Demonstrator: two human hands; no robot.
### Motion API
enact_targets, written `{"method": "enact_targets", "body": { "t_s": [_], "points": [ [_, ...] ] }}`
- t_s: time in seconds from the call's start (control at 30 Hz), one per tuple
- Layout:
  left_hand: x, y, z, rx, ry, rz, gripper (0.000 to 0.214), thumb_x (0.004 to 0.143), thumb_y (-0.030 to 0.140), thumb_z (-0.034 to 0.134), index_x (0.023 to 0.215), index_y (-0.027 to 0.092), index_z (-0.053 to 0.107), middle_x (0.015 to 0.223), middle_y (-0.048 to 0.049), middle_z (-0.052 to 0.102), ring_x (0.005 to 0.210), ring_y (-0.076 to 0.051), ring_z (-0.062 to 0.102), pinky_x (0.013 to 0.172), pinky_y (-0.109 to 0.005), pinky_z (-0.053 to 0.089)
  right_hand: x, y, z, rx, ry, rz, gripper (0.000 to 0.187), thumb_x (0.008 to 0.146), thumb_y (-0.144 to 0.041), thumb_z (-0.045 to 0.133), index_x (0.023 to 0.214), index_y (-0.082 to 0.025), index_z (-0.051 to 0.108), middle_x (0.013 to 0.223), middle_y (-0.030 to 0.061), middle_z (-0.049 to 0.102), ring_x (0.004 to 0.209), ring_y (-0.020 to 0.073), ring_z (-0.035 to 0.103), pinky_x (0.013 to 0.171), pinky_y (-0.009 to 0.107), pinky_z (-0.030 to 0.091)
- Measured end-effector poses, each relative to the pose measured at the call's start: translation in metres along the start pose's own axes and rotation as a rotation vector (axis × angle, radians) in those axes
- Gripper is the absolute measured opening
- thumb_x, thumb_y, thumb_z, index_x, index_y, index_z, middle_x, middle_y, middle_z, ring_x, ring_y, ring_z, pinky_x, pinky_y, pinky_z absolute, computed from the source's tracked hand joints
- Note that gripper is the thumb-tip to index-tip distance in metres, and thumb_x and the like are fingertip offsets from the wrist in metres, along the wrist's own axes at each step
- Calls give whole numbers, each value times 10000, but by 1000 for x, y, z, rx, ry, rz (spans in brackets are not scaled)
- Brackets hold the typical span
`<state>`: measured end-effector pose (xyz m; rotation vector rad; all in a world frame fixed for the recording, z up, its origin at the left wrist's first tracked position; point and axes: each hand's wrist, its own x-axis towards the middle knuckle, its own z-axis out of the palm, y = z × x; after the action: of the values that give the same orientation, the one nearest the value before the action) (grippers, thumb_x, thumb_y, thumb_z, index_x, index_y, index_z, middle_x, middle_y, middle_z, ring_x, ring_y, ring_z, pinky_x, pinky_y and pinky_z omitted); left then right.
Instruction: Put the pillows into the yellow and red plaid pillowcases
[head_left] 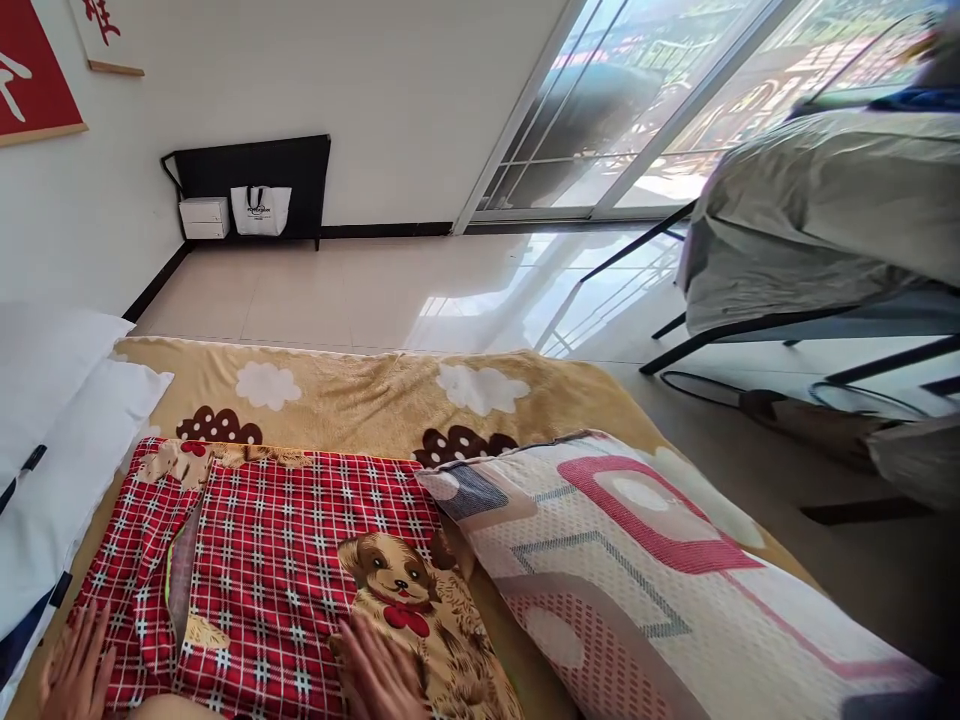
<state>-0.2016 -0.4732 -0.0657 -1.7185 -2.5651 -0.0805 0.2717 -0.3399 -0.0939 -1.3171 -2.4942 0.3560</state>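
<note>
A red plaid pillowcase (262,560) with a printed puppy lies flat across the bed. Along its left part runs an open slit with a yellow-green edge, showing a greyish lining. My left hand (77,662) rests palm down near its lower left corner, fingers stretched out. Over the puppy print, my right hand (379,668) lies flat with fingers extended, slightly blurred. Neither hand grips anything. Right of the plaid cloth is a plump pillow (600,570) with a white, pink and grey pattern, apart from my right hand.
A tan blanket (360,390) with cloud prints covers the bed. White pillows (67,400) are at the left. Beyond the bed stand a black low rack (300,180) with a white bag (260,212), a sliding glass door (570,120), and a covered piece of furniture (825,220) at right.
</note>
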Motion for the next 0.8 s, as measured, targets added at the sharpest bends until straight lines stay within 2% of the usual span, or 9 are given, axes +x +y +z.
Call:
{"method": "enact_targets", "body": {
  "t_s": [0.1, 0.2, 0.27, 0.33, 0.47, 0.57, 0.63, 0.7, 0.8],
  "points": [
    [28, 43, -5, -24, -110, 68, 583, 968, 493, 250, 1532, 359, 189, 1586, -18, 297, 1454, -272, 316, 1150, -588, 248, 100, -83, 25, 165, -145, -189, 665, 994, -400, 375, 1556, -320, 26, 1587, 4, 242, 1453, 227, 298, 1152, 460, 352],
    [47, 64, -3, -41, -248, 116, 560, 978, 499, 234, 1520, 360, 218, 1600, -2, 231, 1468, -256, 286, 1155, -589, 255, 182, -111, 40, 235, -166, -346, 631, 993, -467, 384, 1551, -324, 127, 1599, -9, 237, 1467, 197, 266, 1192, 458, 282],
    [47, 58, 2, -42, -315, 131, 561, 979, 487, 231, 1522, 348, 204, 1594, -1, 246, 1464, -242, 293, 1166, -576, 256, 219, -88, 37, 181, -76, -263, 596, 975, -511, 410, 1523, -336, 250, 1573, -28, 328, 1439, 193, 331, 1174, 452, 312],
    [37, 40, 9, -48, -319, 148, 577, 978, 473, 239, 1531, 336, 152, 1590, 6, 252, 1464, -227, 292, 1174, -541, 277, 236, -37, 23, 110, 42, -86, 545, 987, -481, 383, 1502, -316, 316, 1546, -28, 396, 1417, 209, 370, 1158, 474, 321],
    [14, 0, 15, -69, -188, 186, 605, 983, 412, 247, 1532, 362, 0, 1591, 28, 249, 1449, -214, 327, 1155, -516, 341, 223, 84, -11, 48, 193, 179, 579, 1004, -443, 244, 1527, -203, 302, 1521, 137, 421, 1427, 338, 335, 1118, 640, 267],
    [20, -4, 2, -48, -144, 229, 632, 976, 415, 310, 1537, 390, 19, 1581, 29, 282, 1422, -233, 380, 1147, -519, 355, 202, 109, -9, 31, 327, 349, 635, 979, -515, 238, 1541, -225, 282, 1518, 179, 406, 1417, 401, 331, 1080, 718, 267],
    [46, 7, -12, -51, -126, 291, 641, 974, 410, 352, 1545, 378, 62, 1585, 26, 281, 1430, -231, 367, 1176, -480, 319, 198, 68, 11, 61, 324, 340, 624, 986, -497, 250, 1566, -284, 165, 1558, 125, 354, 1435, 370, 309, 1103, 704, 267],
    [87, 26, -23, -85, -74, 357, 632, 986, 354, 341, 1554, 331, 66, 1597, 10, 258, 1454, -212, 317, 1208, -424, 261, 206, -7, 38, 106, 235, 221, 618, 1001, -443, 271, 1565, -354, 33, 1590, 31, 305, 1451, 284, 300, 1147, 614, 295],
    [163, 58, -26, -138, 52, 366, 605, 996, 246, 276, 1563, 251, 66, 1611, -28, 235, 1481, -190, 245, 1203, -385, 271, 240, -127, 74, 202, -15, -38, 673, 1002, -438, 311, 1562, -327, -46, 1623, 11, 194, 1491, 250, 190, 1180, 572, 256]
  ]
}}
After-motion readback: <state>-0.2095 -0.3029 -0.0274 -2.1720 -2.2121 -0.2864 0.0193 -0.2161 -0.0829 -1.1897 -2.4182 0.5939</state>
